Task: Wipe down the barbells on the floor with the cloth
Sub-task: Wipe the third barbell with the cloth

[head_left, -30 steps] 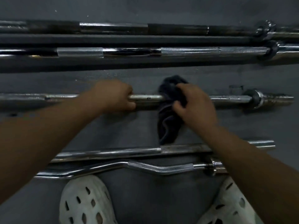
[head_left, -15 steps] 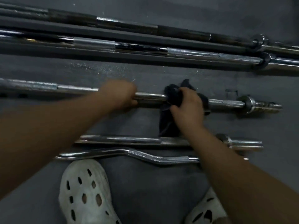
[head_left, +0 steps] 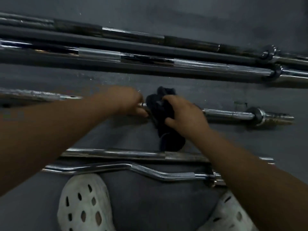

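floor (head_left: 216,12) — dark grey | barbells (head_left: 100,55) side by side, curl bar (head_left: 146,170) nearest | white clogs (head_left: 83,205) beside it

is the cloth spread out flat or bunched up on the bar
Bunched up: the dark cloth is wadded round the middle barbell under the right hand, a loose end trailing below it.

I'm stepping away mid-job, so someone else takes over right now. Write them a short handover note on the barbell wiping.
The left hand grips the middle barbell. The right hand holds the cloth wrapped over that bar, right beside the left hand.
Beyond lie two long barbells; a straight bar and a curl bar lie nearer the feet.
Done: wiping of the middle barbell is under way; which other bars are clean cannot be told.
Left: finish this bar, then the others.
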`<state>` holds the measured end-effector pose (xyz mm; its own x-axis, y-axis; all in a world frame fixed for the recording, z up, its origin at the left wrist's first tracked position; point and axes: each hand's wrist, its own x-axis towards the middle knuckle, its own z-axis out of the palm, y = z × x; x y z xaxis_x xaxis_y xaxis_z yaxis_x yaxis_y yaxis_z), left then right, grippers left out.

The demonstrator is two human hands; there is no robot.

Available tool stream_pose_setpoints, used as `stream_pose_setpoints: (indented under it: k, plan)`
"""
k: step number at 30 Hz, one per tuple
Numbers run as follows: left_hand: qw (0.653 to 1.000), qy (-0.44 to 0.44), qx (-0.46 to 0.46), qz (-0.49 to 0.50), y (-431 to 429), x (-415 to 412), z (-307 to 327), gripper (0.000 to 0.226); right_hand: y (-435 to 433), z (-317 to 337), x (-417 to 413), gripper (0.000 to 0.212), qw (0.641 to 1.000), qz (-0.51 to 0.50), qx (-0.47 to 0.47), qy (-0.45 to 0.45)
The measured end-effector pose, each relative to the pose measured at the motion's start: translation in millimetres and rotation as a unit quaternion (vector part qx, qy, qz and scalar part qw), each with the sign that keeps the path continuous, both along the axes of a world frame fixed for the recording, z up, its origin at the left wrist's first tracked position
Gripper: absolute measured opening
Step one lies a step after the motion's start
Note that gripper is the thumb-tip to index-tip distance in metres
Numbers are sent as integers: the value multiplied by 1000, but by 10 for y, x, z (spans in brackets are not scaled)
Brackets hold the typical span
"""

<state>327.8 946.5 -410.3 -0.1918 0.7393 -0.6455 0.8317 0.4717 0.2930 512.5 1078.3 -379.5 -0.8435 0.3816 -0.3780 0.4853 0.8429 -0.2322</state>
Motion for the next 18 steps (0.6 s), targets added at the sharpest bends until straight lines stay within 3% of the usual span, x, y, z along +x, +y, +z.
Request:
stream_pose_setpoints:
  k: [2, 3, 5, 7, 8, 10, 12, 13, 15, 16, 18]
  plan:
    - [981, 138, 132, -23, -269, 228, -58, 41, 251, -3, 287, 70, 997, -59, 43, 3]
    - [978, 142, 155, -21, -316, 306, -90, 40, 208, -31, 418, 68, 991, -115, 70, 19]
    - [996, 47, 78, -11, -174, 186, -92, 40, -61, -159, 310, 55, 975, -184, 102, 66]
    - [992, -113, -42, 22, -7, 3, -34, 44, -288, -134, 25, 51, 986, -131, 68, 77]
    - [988, -139, -63, 25, 49, -43, -15, 45, -286, -78, -46, 55, 995, -75, 28, 66]
    - [998, -57, -12, 15, -35, -28, -33, 45, -81, 35, 9, 66, 1000, -1, -25, 13]
    - [987, 112, 111, -26, -300, 174, -89, 41, 195, 24, 292, 70, 998, -49, 29, 9]
    - [979, 131, 156, -19, -388, 284, -112, 39, 201, -8, 455, 67, 992, -107, 60, 24]
    - [991, 75, 110, -7, -273, 223, -110, 38, -28, -130, 404, 53, 974, -189, 103, 68]
    - [999, -5, 49, 7, -189, 119, -93, 41, -186, -161, 238, 47, 973, -191, 103, 80]
    - [988, -140, -58, 26, -16, -31, -44, 46, -366, -114, -30, 52, 992, -92, 40, 77]
